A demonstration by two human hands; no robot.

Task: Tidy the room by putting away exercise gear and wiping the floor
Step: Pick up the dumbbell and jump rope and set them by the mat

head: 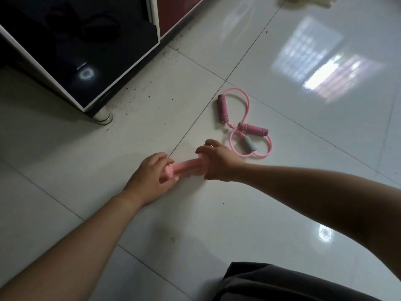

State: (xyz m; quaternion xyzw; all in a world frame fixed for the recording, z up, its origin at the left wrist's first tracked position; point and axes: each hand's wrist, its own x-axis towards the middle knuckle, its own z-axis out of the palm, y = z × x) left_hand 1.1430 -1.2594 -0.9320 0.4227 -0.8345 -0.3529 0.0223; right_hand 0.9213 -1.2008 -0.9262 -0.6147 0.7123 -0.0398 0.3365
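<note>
A small pink dumbbell (184, 166) lies low over the white tiled floor at the centre of the head view. My left hand (149, 177) grips its near left end, fingers curled round the weight head. My right hand (217, 161) grips the far right end, which it hides. Just beyond my right hand a pink resistance band (246, 124) lies on the floor in a figure of eight, with two pink foam handles and a grey foam sleeve.
A black cabinet (82, 61) with white edging stands on a short metal leg (104, 117) at the upper left. Specks of dirt lie on the tiles along its base. A white cloth (312, 1) shows at the top edge. My dark clothing fills the bottom right.
</note>
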